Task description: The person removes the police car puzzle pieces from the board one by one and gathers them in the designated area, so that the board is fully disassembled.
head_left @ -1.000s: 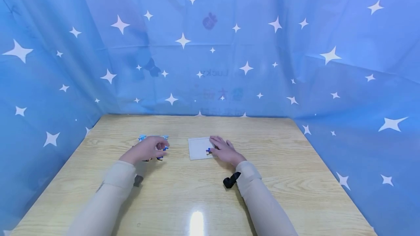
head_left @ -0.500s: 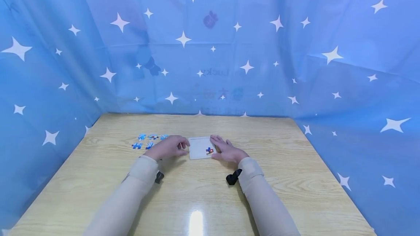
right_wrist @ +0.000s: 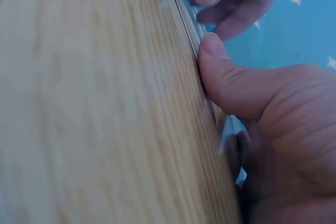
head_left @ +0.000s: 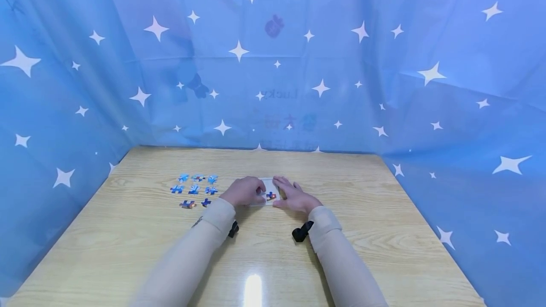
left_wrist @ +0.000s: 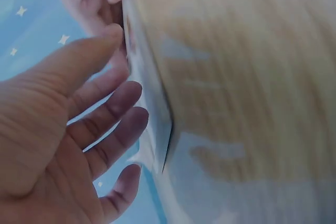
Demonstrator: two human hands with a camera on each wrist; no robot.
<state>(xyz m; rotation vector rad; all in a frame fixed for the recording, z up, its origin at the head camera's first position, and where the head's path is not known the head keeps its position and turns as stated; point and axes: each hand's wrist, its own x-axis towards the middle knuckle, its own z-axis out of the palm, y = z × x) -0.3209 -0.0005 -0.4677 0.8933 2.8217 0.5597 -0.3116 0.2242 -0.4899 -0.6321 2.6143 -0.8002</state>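
Observation:
A white puzzle tray (head_left: 269,185) lies flat on the table, with one jigsaw piece (head_left: 270,196) at its lower right. My left hand (head_left: 244,191) is over the tray's left part, covering much of it. In the left wrist view its thumb and fingers are apart and loosely bent, with nothing seen between them. My right hand (head_left: 295,198) rests at the tray's right edge, thumb near the close corner and fingers at the far corner. In the right wrist view that thumb (right_wrist: 223,74) touches the edge.
Several loose jigsaw pieces (head_left: 194,189) lie in rows on the wooden table (head_left: 367,240), left of the tray. A blue curtain (head_left: 273,75) with white stars hangs behind the table and along its sides.
My left hand has moved right, from the loose pieces to the tray, uncovering the rows. The right thumb has shifted off the piece in the tray; the right hand otherwise stays put.

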